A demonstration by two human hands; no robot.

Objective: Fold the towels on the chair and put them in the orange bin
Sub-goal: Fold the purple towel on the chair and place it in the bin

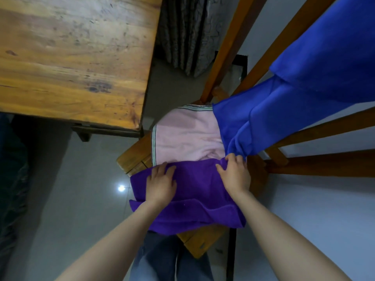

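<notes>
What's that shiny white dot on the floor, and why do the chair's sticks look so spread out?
Head view: the white dot is a light's glare on the glossy grey floor; head view again: the wide-angle lens fans out the wooden chair's back slats.

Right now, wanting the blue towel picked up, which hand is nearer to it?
Right. The right hand grips a corner of the purple towel beneath the hanging blue towel; the left hand rests on the purple towel, farther left.

Bare forearms lead to the left hand (161,184) and right hand (235,175); faded blue denim jeans (154,258) cover the legs below.
</notes>
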